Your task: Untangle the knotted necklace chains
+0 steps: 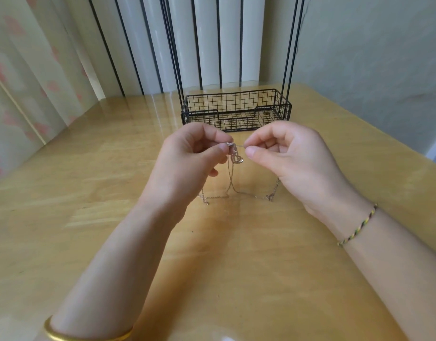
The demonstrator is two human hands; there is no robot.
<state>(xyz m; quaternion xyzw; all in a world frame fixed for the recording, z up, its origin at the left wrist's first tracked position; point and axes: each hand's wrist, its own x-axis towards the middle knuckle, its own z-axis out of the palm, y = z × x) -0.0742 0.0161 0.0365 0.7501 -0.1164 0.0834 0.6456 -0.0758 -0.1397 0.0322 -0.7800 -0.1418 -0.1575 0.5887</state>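
The left hand (197,153) and right hand (286,153) each pinch the necklace chains (228,175) between thumb and forefinger, the other fingers curled in, with only a short run of fine chain stretched between the two pinches. The knot (229,144) sits right at the left pinch, and a heart pendant (237,159) hangs just below the gap. From there the loose strands drop to the table (113,168) beneath the hands and trail out to either side. To do this step well, I would not pull the pinches apart — tension probably tightens a fine knot. Better to ease the hands together so the tangle slackens, then tease one loop out with the right fingertips. The pendant's weight may drag the strands closed, so resting it on the table below the grip could help. The wire basket (236,110) stands well beyond the hands.
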